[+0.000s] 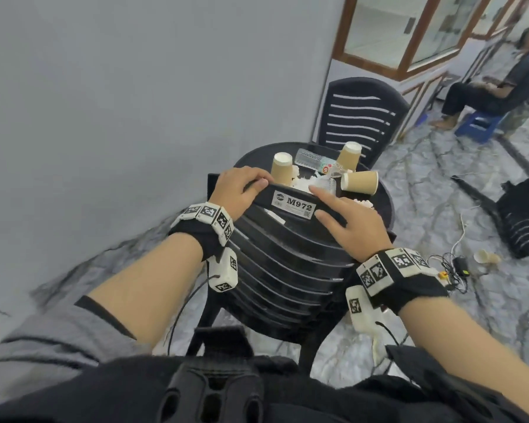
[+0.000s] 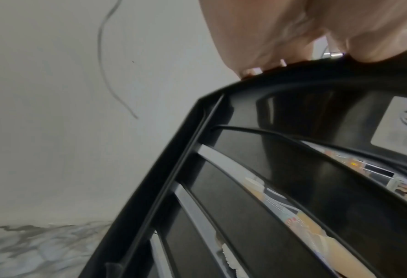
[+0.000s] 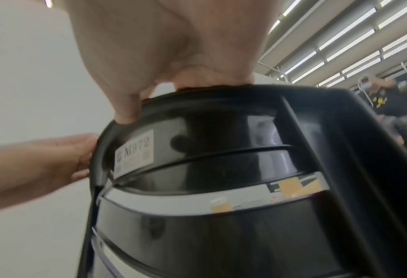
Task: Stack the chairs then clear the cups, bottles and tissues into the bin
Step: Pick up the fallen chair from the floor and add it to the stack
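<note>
Gripping chair (image 1: 287, 264) backrest, left hand (image 1: 242, 190), right hand (image 1: 351, 227); seat hidden

The round black bench (image 1: 384, 198) bears a left cup (image 1: 281, 172) and a far cup (image 1: 348, 157) upright, and a tipped cup (image 1: 360, 181) at right. A bottle (image 1: 313, 160) and tissues (image 1: 303, 181) lie between them.

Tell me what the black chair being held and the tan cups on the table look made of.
The black chair looks like moulded plastic: glossy one-piece slats catch reflections. The tan cups are likely paper: matte ribbed walls, white rims.
</note>
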Motion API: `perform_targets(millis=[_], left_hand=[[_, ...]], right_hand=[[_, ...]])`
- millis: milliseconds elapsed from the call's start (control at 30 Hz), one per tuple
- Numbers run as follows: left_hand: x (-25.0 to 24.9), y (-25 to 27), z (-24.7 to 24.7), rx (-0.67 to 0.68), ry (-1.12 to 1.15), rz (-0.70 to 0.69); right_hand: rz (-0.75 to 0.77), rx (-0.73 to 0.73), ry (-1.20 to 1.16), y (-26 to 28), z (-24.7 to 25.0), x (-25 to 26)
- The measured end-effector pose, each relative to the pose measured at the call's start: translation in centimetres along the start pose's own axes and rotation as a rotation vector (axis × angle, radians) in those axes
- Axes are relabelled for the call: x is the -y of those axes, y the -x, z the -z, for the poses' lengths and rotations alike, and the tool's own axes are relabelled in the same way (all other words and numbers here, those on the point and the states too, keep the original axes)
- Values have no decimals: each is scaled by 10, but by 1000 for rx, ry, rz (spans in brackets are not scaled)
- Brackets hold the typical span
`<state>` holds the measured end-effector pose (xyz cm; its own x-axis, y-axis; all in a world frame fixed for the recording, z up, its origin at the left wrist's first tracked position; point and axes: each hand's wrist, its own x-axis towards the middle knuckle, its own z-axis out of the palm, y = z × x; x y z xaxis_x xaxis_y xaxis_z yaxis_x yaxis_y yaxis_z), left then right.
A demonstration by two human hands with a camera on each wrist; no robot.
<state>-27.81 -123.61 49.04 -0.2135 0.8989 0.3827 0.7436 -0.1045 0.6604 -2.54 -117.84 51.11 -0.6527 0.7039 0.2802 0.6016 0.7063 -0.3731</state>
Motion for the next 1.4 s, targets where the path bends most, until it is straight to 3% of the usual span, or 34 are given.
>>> perform_targets(millis=[67, 167, 300, 533, 833, 933, 1200, 1400], left_hand=[[-10, 19, 11, 55, -7, 48], [-22, 51, 27, 130, -49, 117], [-35, 108, 42, 142, -91, 187], [-41, 224, 66, 222, -100, 320], [-43, 310, 80, 273, -123, 345], [-42, 329, 82, 293, -113, 366], [-50, 331, 87, 368, -171, 385], [-93, 298, 77, 379, -114, 383]], right_hand=[[-43, 10, -149, 12, 2, 4], [6, 59, -277, 36, 2, 11], [41, 176, -398, 70, -1, 24], [306, 353, -273, 154, -35, 66], [278, 436, -255, 232, -66, 103], [291, 454, -267, 247, -73, 114], [208, 341, -441, 251, -72, 119], [160, 245, -378, 236, -53, 105]])
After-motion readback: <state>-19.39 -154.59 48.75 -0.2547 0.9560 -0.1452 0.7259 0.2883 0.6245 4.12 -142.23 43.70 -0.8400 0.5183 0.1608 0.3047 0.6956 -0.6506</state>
